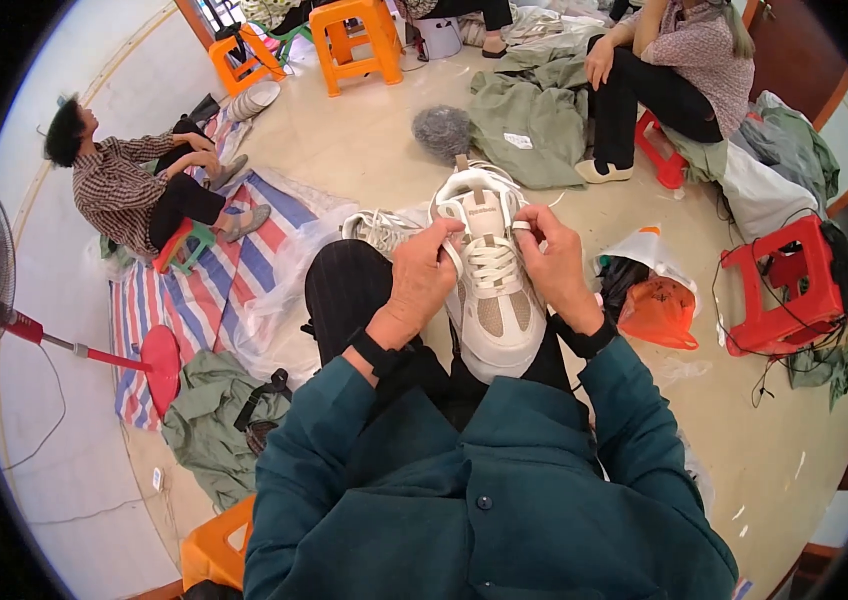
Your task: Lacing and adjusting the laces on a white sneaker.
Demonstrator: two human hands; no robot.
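A white and beige sneaker (500,350) rests across my lap, its toe toward me and its heel pointing away. White shoelaces (493,268) cross over its tongue. My left hand (416,282) is closed at the sneaker's left side, pinching a lace between thumb and fingers. On the other side my right hand (556,265) pinches the lace near the upper eyelets. A second light sneaker (381,228) with white laces lies just beyond my left knee, partly hidden by it.
A red fan (159,365) stands left beside a striped sheet (199,290). Green cloth (214,420) lies near my left elbow. An orange bag (659,310) and a red stool (779,280) with cables are at right. People sit ahead, left and right; an orange stool (354,45) stands beyond.
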